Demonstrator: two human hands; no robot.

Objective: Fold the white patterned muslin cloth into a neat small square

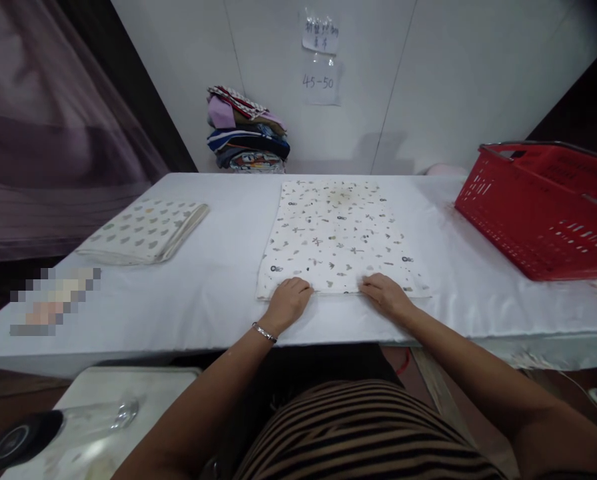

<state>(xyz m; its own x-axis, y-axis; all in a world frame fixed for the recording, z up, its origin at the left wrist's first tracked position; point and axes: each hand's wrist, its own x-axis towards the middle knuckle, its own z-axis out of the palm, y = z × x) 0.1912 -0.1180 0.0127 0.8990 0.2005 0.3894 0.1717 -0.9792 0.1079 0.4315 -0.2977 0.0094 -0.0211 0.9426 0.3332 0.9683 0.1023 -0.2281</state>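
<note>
A white cloth [323, 240] with small grey and brown prints lies flat on the white-covered table [228, 293]. A faint brownish patch shows near its far edge. My left hand [289, 299] has its fingers curled over the cloth's near edge, left of the middle. At the same edge, farther right, my right hand [386, 295] pinches the fabric. The fingertips of both hands are partly hidden, and a stretch of cloth edge runs between them.
On the left lies a folded cream cloth [146, 230] with grey shapes. A red plastic basket [533, 213] stands at the right. Folded fabrics [248, 133] are stacked by the back wall. A clear bottle [78, 423] lies on a white stool [143, 380] below.
</note>
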